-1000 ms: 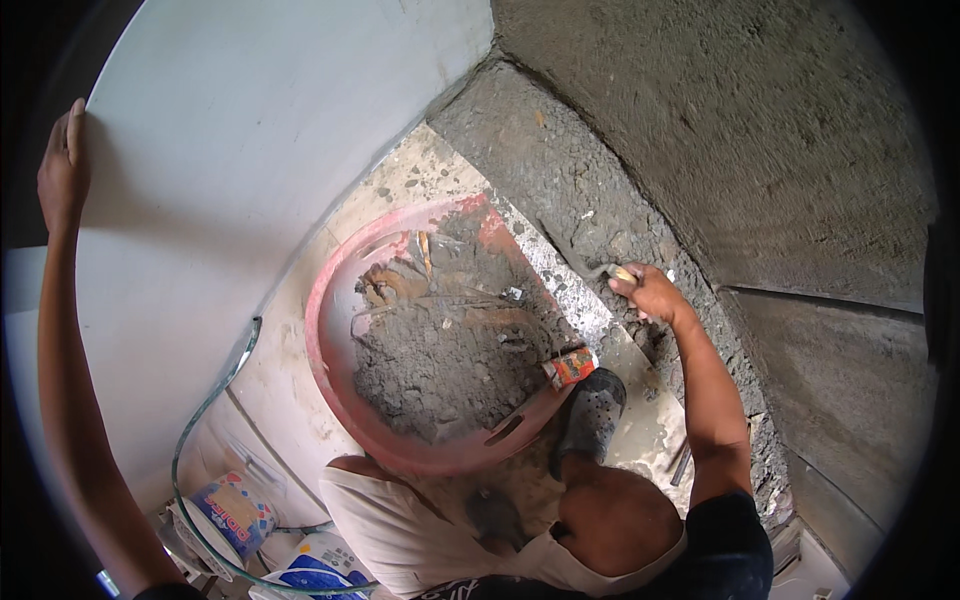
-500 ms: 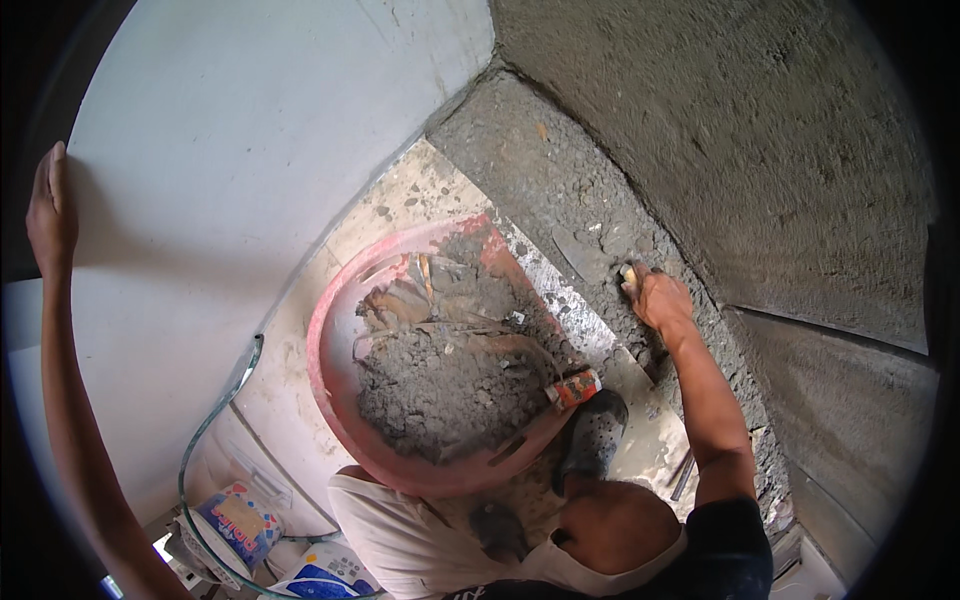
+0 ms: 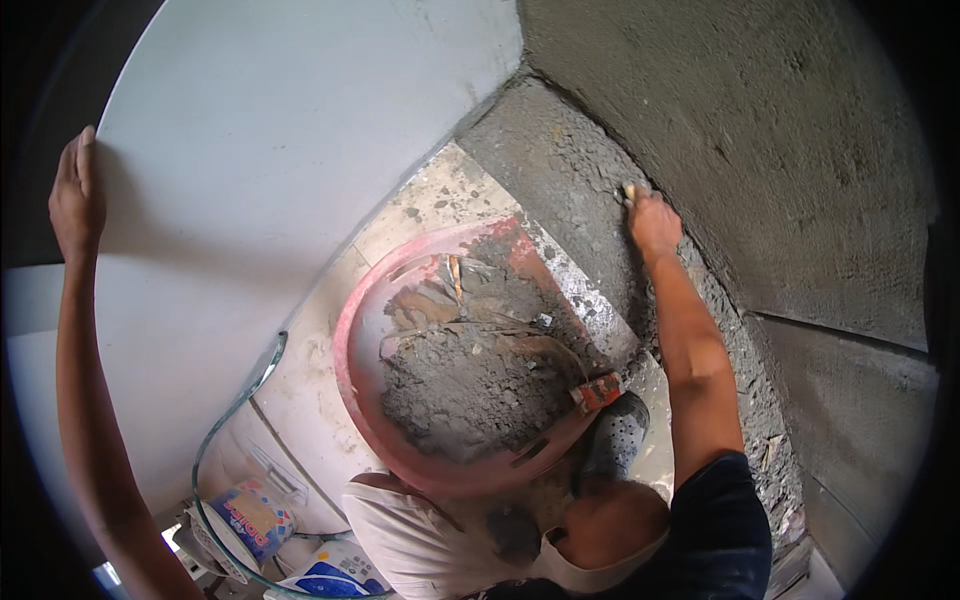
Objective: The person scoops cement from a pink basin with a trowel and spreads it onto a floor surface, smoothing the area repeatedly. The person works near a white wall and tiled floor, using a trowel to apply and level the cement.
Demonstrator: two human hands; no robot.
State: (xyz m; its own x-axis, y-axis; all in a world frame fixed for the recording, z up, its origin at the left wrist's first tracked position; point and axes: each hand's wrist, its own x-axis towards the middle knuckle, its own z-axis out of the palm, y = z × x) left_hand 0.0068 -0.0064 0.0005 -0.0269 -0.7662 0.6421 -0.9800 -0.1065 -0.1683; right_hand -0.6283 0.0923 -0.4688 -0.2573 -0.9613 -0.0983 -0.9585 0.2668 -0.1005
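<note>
Up close: working grey mortar along the base of a rough wall.
Right hand [image 3: 653, 222] is clenched around a small tool [image 3: 628, 191] pressed into the mortar bed [image 3: 560, 180] in the corner; left hand [image 3: 76, 195] lies flat and released against the white panel [image 3: 280, 130]. Nearby, a pink tub [image 3: 352, 370] holds more mortar.

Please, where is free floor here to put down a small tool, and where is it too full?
Free: the pale floor strip between the white panel and the pink tub. Crowded: the tub holds grey mortar; the right hand works in the loose mortar bed by the rough wall; bags fill the lower left.
</note>
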